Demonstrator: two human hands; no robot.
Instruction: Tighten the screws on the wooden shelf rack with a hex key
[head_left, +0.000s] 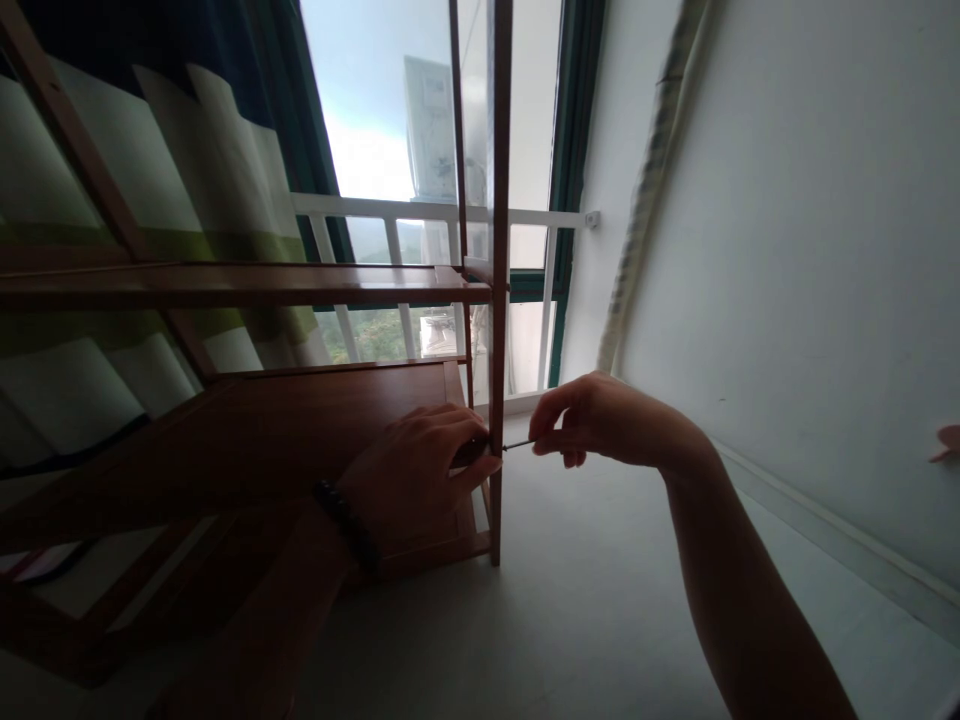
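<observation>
A brown wooden shelf unit stands on the left, with an upright post at its right end. My left hand, a dark bead bracelet at its wrist, is closed around the inner side of this post at the lower shelf; its thumb reaches across the post. On the post's outer side, my right hand pinches a thin metal rod that looks like a hex key. The rod lies nearly level, its tip at the post's outer face. Whether the tip sits in a hole is too small to tell.
Behind the shelf are a window with a white railing and a striped curtain. A white wall rises on the right above the pale floor. Another person's fingers show at the right edge.
</observation>
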